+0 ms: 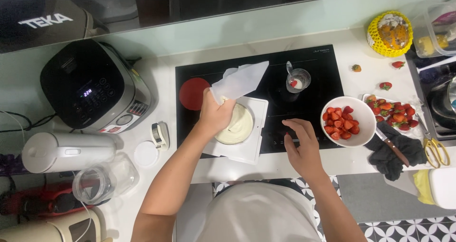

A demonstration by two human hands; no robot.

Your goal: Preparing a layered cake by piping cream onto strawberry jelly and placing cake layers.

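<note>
Piping bag [237, 80] gripped in left hand [216, 113] over cake [237, 125]; right hand [301, 142] open, flat on hob [304, 104].

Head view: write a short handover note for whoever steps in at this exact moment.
Left hand: closed around a piping bag, held over the cream-covered cake.
Right hand: empty, fingers spread on the black cooktop.
Cake sits on a white square board on the cooktop. Bowl of cut strawberries stands at the right, with more strawberries on a plate beyond it.
Done: cake top is coated in cream.
Left: no strawberries are on the cake yet.
</note>
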